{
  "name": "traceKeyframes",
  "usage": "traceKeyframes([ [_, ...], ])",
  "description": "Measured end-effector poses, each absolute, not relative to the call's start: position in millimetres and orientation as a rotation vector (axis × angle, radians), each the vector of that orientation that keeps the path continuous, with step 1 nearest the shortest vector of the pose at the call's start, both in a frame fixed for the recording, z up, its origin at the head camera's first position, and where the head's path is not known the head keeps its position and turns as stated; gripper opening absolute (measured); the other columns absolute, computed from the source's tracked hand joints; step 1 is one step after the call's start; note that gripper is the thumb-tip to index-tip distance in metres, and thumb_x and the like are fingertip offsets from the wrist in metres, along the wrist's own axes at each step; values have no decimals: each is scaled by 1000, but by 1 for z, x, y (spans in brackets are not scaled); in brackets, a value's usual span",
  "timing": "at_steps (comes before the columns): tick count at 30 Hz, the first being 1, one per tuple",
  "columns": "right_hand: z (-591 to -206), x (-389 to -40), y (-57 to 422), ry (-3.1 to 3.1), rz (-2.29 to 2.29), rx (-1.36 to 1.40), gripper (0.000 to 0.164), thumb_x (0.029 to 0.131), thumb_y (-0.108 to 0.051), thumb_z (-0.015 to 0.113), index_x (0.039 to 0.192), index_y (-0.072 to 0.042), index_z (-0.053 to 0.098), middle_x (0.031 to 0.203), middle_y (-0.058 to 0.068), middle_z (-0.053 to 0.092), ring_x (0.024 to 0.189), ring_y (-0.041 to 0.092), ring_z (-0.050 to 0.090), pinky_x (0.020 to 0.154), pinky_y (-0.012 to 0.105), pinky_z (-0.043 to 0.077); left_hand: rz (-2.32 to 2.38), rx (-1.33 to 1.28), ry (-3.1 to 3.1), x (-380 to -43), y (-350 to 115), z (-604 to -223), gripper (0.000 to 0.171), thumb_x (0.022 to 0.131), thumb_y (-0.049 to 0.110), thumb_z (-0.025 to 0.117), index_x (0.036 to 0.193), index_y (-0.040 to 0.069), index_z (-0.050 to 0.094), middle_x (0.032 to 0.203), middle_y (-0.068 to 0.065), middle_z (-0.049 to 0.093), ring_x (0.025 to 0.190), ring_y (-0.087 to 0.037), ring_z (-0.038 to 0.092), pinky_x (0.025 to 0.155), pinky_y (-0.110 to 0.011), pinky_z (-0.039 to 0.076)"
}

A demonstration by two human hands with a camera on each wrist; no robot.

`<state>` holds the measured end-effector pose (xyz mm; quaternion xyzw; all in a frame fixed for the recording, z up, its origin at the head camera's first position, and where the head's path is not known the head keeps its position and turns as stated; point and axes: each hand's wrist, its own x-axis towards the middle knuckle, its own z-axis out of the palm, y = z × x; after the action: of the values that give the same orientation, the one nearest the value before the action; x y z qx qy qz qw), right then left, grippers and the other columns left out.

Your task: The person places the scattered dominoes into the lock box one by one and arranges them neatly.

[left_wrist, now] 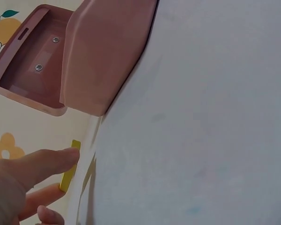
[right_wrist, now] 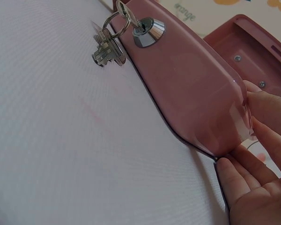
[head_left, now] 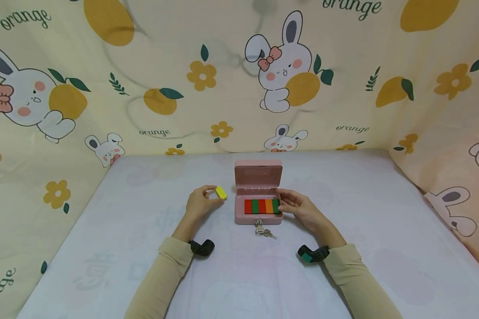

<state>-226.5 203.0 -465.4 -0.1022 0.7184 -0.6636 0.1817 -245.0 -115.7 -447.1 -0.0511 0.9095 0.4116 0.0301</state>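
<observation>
A pink metal cash box stands on the table with its lid raised. Inside lies a row of red, green and orange blocks. To the left of the box, my left hand pinches a yellow block between thumb and fingers, off the table; the block shows edge-on in the left wrist view. My right hand holds the right side of the box, fingers against its wall and rim. Its fingertips are partly hidden behind the box in the right wrist view.
Keys on a ring hang from the lock at the box's front. A white cloth covers the table. Behind and beside it rises a patterned curtain with rabbits and oranges. Each wrist wears a black band.
</observation>
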Motion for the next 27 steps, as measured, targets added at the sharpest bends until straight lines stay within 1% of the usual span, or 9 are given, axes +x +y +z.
traceKeyframes([
  [3, -465, -227, 203, 2031, -1871, -289, 65, 90, -14, 66, 147, -4, 35, 155, 17, 34, 143, 29, 38, 96, 10, 45, 1282, -124, 2798, -243, -115, -446, 52, 77, 25, 80, 125, 10, 64, 68, 2, 38, 63, -13, 34, 57, -25, 26],
  [7, -465, -227, 203, 2038, -1866, -294, 65, 91, -14, 65, 147, -4, 35, 156, 17, 33, 144, 35, 33, 97, 10, 45, 1284, -66, 2808, -242, -114, -444, 52, 77, 24, 80, 124, 9, 64, 67, 1, 39, 63, -13, 35, 59, -25, 27],
  [18, -465, -226, 202, 2040, -1867, -279, 65, 91, -14, 66, 148, -5, 35, 155, 17, 34, 144, 37, 32, 96, 12, 46, 1280, -11, 2798, -237, -112, -441, 51, 77, 26, 80, 123, 9, 64, 66, 2, 39, 62, -12, 34, 58, -24, 27],
  [27, -465, -226, 203, 2038, -1867, -273, 63, 92, -11, 64, 148, -5, 35, 156, 17, 33, 144, 37, 32, 95, 12, 46, 1330, 15, 2776, -233, -112, -436, 52, 75, 24, 82, 121, 10, 65, 66, 2, 38, 62, -13, 33, 58, -25, 26],
])
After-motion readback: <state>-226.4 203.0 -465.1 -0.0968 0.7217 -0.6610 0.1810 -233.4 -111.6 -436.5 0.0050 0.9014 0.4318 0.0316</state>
